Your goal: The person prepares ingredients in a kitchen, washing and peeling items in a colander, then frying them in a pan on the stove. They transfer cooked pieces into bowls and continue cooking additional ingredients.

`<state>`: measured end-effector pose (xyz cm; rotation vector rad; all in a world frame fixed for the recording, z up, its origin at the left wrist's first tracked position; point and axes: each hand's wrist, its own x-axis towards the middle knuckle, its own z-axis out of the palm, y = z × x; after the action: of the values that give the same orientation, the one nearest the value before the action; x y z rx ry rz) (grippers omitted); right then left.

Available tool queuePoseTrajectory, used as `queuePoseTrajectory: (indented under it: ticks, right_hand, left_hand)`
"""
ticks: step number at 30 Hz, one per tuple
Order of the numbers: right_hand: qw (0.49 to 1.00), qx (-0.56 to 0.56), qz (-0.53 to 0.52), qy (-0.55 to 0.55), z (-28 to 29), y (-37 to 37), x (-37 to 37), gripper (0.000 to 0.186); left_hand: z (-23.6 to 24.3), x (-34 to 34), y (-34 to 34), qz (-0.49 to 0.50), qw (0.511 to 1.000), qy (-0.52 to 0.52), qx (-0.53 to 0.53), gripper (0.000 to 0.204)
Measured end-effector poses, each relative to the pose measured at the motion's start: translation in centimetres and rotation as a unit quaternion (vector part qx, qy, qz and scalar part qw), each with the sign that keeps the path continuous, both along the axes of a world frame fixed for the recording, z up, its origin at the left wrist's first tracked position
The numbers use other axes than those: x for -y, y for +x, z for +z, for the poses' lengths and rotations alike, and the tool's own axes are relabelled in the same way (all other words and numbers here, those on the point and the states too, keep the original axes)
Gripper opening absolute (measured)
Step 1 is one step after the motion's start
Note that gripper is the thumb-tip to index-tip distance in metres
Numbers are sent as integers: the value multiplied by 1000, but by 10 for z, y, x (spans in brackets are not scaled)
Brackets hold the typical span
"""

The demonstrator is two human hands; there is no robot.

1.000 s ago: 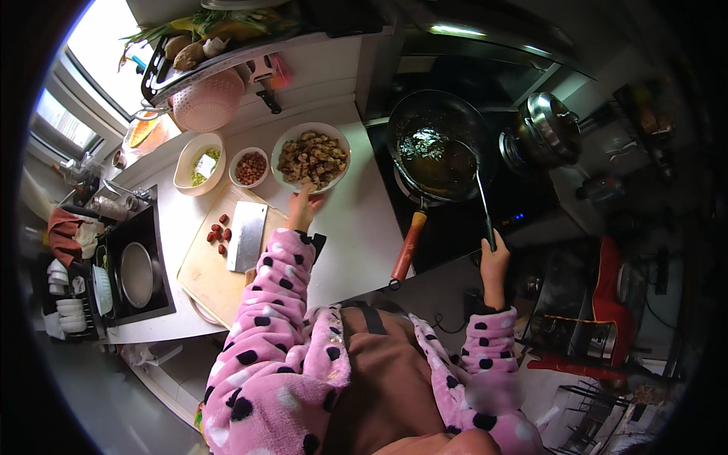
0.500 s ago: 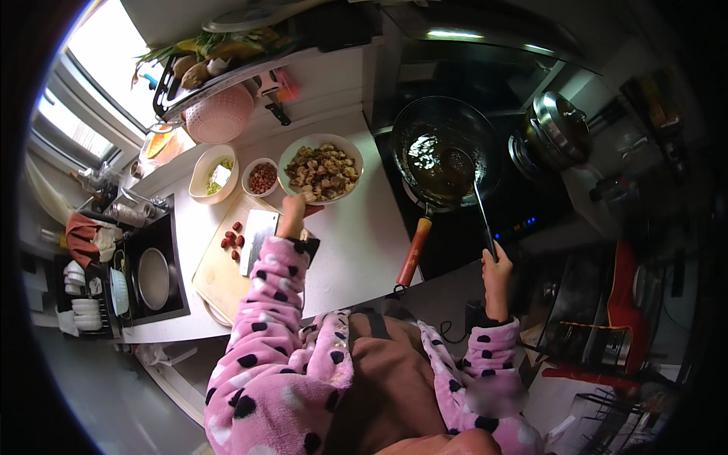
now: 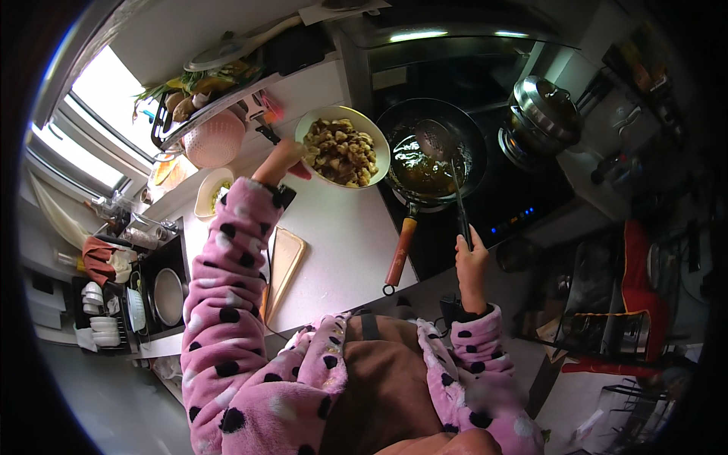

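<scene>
My left hand [image 3: 287, 161] is closed on the left rim of a large pale bowl [image 3: 305, 123] full of browned, chunky food pieces [image 3: 341, 150]. The bowl is tipped toward the wok, its right edge meeting or overlapping the wok's left rim. The dark wok [image 3: 478, 136] sits on the black hob with shiny oily liquid [image 3: 425, 176] in it. My right hand [image 3: 472, 264] grips the dark handle of a perforated skimmer [image 3: 436, 139]. The skimmer's round head is over the wok, toward its far side. A wooden wok handle [image 3: 400, 254] points toward me.
A lidded steel pot [image 3: 542, 114] stands on the hob's right side. A cutting board [image 3: 287, 265] and a small pale bowl [image 3: 206, 193] are partly behind my left arm. A pink colander [image 3: 214, 140] stands under the vegetable rack [image 3: 189, 106]. The sink [image 3: 161, 262] is left.
My left hand has moved the bowl of browned pieces rightward and away from me, tilting it at the wok. My right hand has shifted the skimmer head up and left inside the wok.
</scene>
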<state>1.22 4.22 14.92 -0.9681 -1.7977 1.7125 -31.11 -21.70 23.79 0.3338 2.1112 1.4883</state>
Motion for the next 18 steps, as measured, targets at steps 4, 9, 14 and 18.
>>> queuePoseTrajectory:
  ticks: [4, 9, 14, 18]
  right_hand:
    - [999, 28, -16, 29, 4, -5, 7, 38]
    - [993, -2, -4, 120, 9, -6, 19, 39]
    - [985, -16, -9, 169, 10, -8, 24, 39]
    - [986, -19, 7, 164, 5, -13, 26, 38]
  left_hand:
    - [10, -51, -19, -93, 992, -70, -40, 35]
    - [-17, -98, -41, -146, 988, 29, -43, 31]
    - [-26, -157, -76, -369, 821, -235, -366, 18]
    - [1, -213, -44, -208, 826, -447, -273, 22]
